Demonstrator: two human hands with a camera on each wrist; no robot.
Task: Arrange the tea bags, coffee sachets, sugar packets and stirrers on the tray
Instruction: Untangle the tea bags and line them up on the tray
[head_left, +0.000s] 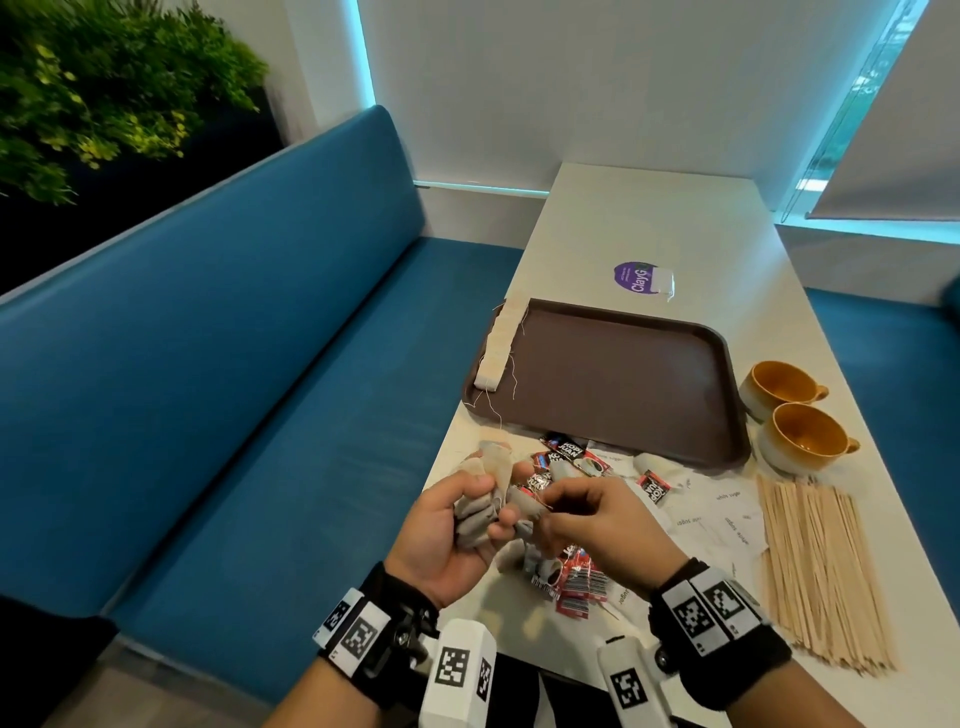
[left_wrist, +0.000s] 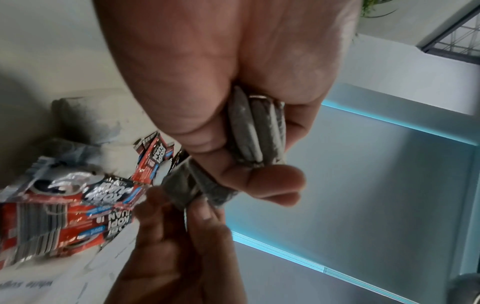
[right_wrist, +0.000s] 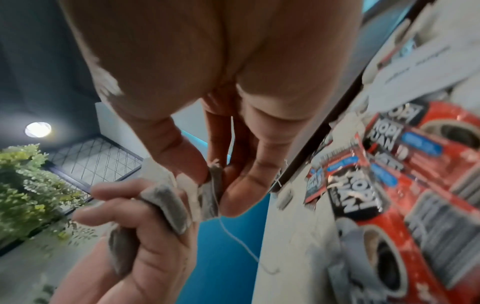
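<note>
My left hand grips a bunch of grey tea bags above the table's near left corner; the same tea bags fill its curled fingers in the left wrist view. My right hand pinches one tea bag of that bunch between thumb and fingers, its string dangling. A brown tray lies ahead with a row of tea bags along its left rim. Red coffee sachets and white sugar packets lie scattered below the hands. Wooden stirrers lie bundled at the right.
Two orange cups stand right of the tray. A purple sticker and a small white packet lie beyond it. A blue bench runs along the table's left edge, a plant wall behind it.
</note>
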